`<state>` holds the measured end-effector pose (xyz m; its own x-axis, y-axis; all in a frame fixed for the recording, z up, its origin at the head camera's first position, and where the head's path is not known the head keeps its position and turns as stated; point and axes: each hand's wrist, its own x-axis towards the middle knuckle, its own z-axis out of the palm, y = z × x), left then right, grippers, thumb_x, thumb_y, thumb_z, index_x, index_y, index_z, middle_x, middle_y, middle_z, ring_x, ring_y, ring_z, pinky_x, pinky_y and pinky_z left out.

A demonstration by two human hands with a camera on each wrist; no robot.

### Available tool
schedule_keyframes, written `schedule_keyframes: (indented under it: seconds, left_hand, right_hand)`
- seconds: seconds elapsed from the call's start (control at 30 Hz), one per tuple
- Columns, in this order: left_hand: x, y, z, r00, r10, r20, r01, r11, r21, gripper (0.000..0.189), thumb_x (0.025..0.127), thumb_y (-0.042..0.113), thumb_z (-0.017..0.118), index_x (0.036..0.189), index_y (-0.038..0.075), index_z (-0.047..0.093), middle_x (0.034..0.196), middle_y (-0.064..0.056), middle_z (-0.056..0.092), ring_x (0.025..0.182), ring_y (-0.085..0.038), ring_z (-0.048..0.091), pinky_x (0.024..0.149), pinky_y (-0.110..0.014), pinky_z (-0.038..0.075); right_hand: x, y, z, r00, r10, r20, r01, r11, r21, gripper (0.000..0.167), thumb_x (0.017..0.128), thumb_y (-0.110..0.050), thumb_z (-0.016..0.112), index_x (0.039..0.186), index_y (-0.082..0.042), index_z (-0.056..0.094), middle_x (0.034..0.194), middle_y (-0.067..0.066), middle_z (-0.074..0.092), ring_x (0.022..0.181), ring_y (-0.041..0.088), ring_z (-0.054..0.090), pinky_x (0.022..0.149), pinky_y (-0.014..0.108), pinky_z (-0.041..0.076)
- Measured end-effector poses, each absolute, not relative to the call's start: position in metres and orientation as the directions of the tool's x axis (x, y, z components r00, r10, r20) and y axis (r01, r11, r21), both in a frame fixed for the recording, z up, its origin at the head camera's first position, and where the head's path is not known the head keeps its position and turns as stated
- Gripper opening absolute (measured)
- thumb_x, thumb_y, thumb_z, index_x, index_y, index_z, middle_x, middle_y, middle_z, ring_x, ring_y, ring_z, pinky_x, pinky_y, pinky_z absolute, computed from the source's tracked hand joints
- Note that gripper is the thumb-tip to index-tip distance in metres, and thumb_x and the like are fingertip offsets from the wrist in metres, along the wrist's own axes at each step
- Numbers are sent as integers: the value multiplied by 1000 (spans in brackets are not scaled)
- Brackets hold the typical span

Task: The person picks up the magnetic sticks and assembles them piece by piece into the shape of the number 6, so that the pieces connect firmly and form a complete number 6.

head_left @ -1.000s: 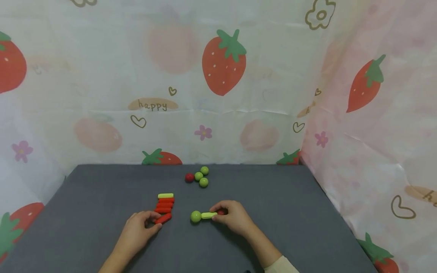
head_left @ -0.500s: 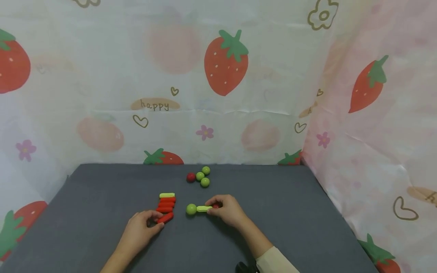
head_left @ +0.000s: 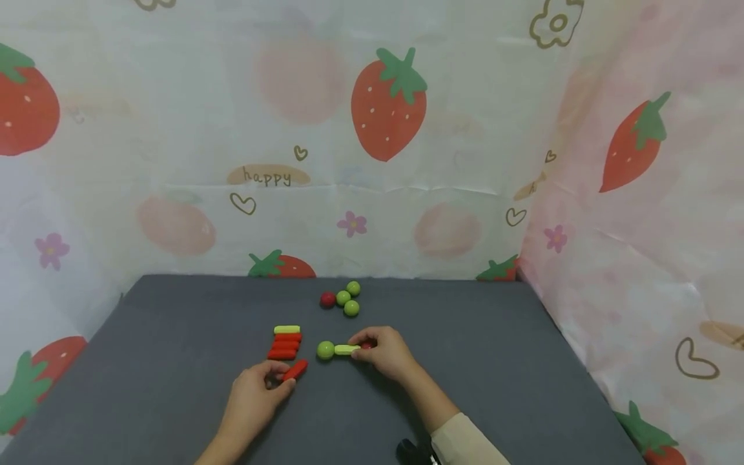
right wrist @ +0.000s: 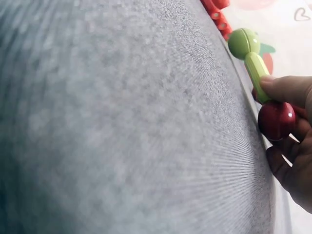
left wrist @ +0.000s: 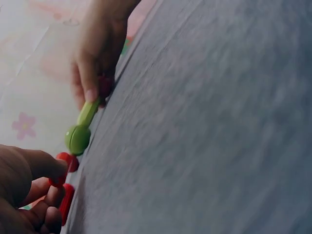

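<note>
In the head view my left hand [head_left: 252,394] pinches a red rod [head_left: 296,369] between thumb and fingers, just in front of a row of rods. That row holds several red rods [head_left: 283,354] with one yellow-green rod [head_left: 287,329] at its far end. To the right, my right hand [head_left: 388,352] pinches a yellow-green rod [head_left: 344,349] with a green ball [head_left: 325,350] on its left end. A dark red ball [right wrist: 276,120] is on the other end, mostly hidden by the fingers in the head view. The green ball points toward the left hand's rod.
At the back of the grey table [head_left: 465,361] lie several green balls [head_left: 351,308] and a dark red ball [head_left: 328,299], grouped together. A strawberry-print cloth [head_left: 279,116] hangs behind and at the sides. A black object [head_left: 410,452] shows near the right sleeve.
My left hand has drawn its red rod rightward, away from the row. My right hand has carried the ball-ended rod a little left and farther back. The head view has shifted slightly.
</note>
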<state>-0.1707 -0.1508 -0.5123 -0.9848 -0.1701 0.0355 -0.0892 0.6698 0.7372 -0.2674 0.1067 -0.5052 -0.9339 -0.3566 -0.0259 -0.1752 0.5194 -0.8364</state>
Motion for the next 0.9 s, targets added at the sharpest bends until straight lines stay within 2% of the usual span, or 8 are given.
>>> schedule_keyframes:
  seconds: [0.33, 0.63, 0.9]
  left_hand:
    - [-170, -131, -510, -979, -197, 48, -98, 666, 740, 26, 79, 26, 80, 102, 16, 73, 85, 6, 70, 70, -11, 50, 63, -26, 38]
    - [-174, -114, -510, -972, -218, 84, -91, 684, 724, 23, 78, 27, 80, 97, 16, 73, 83, 6, 69, 73, -12, 50, 69, -29, 37]
    - [-173, -107, -508, -961, -252, 115, -93, 683, 724, 21, 78, 24, 79, 95, 13, 73, 81, 5, 70, 76, -14, 56, 71, -34, 41]
  right_hand:
    - [-266, 107, -503, -933, -359, -16, -187, 523, -831, 16, 83, -22, 78, 98, -24, 76, 88, -7, 68, 77, 12, 59, 66, 28, 49]
    - [-266, 107, -504, -936, -351, -18, -179, 519, -836, 16, 82, -22, 79, 97, -25, 76, 88, -7, 68, 77, 12, 58, 65, 28, 49]
    - [-267, 108, -506, -937, -349, -19, -176, 516, -838, 15, 82, -24, 79, 97, -26, 76, 87, -7, 68, 75, 13, 58, 64, 29, 49]
